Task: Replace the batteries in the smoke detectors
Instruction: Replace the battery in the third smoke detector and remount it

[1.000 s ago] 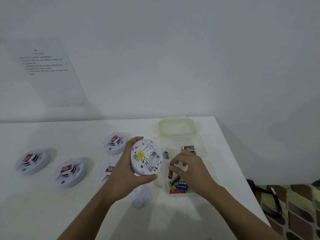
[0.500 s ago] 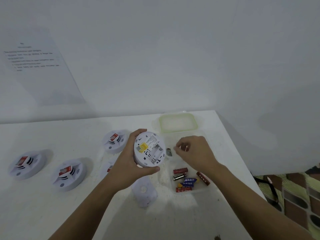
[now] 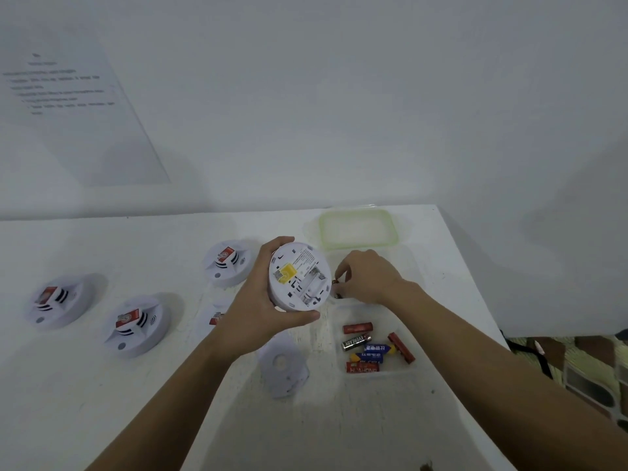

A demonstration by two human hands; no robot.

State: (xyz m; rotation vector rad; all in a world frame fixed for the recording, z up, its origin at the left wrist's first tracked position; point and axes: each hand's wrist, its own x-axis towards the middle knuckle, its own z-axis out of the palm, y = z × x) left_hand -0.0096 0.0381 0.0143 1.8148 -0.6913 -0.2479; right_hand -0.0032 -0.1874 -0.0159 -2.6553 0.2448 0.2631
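White table [image 3: 102, 419] fills the lower view, set against a white wall [image 3: 373, 96]; a printed sheet [image 3: 78, 107] hangs on the wall at left, text too blurred to read

Left hand [image 3: 258, 311]: fingers and thumb wrapped round the rim of a round white smoke detector [image 3: 299, 277], lifted off the table, back side toward the camera; yellow tab and open battery bay visible on that face

Right hand [image 3: 367, 280]: apart from the left, just right of the held detector; fingers curled, tips pinching a small red-ended battery [image 3: 335, 282] close to the detector's rim; most of it hidden by the fingers

Three more detectors [image 3: 136, 326] sit face up on the table to the left, well apart from each other; a fourth is largely hidden behind the left wrist

Green-edged lid [image 3: 358, 229] lies at the far edge, beyond both hands; clear tub [image 3: 404, 314] under and near the right hand; loose batteries [image 3: 356, 328] lie in its near end; white cover plate [image 3: 283, 365] flat on the table under the left forearm

Right table edge runs close beside the tub; open surface lies near left, in front of the detectors
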